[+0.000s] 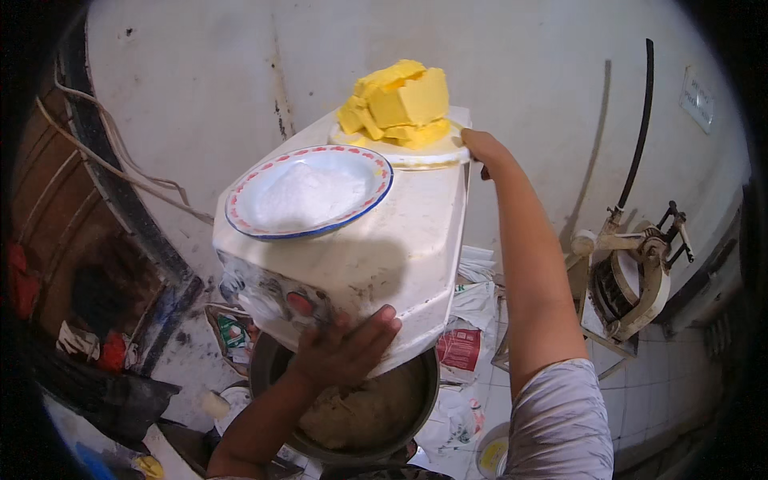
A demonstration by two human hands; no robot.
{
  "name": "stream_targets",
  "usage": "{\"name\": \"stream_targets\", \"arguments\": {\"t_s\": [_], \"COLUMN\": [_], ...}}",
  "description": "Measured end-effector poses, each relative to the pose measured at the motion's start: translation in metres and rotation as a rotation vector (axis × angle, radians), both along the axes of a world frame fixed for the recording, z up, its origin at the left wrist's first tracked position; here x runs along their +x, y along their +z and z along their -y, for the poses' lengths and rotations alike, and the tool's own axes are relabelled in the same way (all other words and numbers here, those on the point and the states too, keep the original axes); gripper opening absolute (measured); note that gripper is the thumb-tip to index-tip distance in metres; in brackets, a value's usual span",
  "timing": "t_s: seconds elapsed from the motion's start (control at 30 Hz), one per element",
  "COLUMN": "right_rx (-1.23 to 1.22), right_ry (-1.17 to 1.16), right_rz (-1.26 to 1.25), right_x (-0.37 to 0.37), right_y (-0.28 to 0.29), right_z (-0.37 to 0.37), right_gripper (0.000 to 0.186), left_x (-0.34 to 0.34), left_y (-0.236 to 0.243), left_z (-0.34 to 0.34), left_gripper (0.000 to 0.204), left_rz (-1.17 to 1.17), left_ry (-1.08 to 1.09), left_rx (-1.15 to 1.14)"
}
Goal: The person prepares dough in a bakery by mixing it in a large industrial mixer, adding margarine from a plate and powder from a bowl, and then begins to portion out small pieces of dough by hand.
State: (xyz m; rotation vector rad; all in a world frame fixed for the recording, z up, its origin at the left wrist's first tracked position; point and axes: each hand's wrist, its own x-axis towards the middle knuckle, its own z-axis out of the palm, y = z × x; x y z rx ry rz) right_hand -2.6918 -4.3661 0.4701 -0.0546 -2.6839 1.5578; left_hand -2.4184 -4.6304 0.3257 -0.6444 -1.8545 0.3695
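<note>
A cream-painted machine head (416,252) with a red button tilts above a large metal bowl (384,420) holding pale dough. On top of it lie a rimmed enamel plate (368,200) of white powder (304,192) and, behind that, a white round tray or lid (416,160) piled with yellow butter-like blocks (404,100). My right hand (480,148) grips the right edge of that round tray, its fingertips partly hidden. My left hand (348,344) rests with fingers apart on the lower front of the machine head, below the button.
A lever-handled metal machine (636,284) stands right against the white wall (544,96). Cables (128,160) run along the left wall beside a dark doorway. Sacks and packaging (468,312) lie around the bowl, and a small container with yellow contents (492,452) is at lower right.
</note>
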Motion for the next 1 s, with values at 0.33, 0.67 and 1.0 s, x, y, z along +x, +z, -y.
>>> {"name": "stream_targets", "arguments": {"t_s": [0.33, 0.67, 1.0], "right_rx": [-1.283, -1.236, -1.001], "right_ry": [-0.13, -0.537, -1.085], "right_rz": [-0.382, -0.728, -0.607], "right_x": [0.091, 0.366, 0.575], "right_y": [-0.066, -0.148, -0.228], "right_z": [-0.079, -0.08, 0.091], "right_gripper": [0.044, 0.047, 0.05], "left_x": [-0.009, 0.015, 0.069], "left_y": [-0.005, 0.001, -0.096], "left_z": [-0.002, 0.004, 0.129], "left_gripper": [0.039, 0.045, 0.048], "left_rz": [-0.014, 0.291, 0.914], "left_ry": [-0.018, -0.366, -0.767], "left_rx": [0.023, 0.062, 0.165]}}
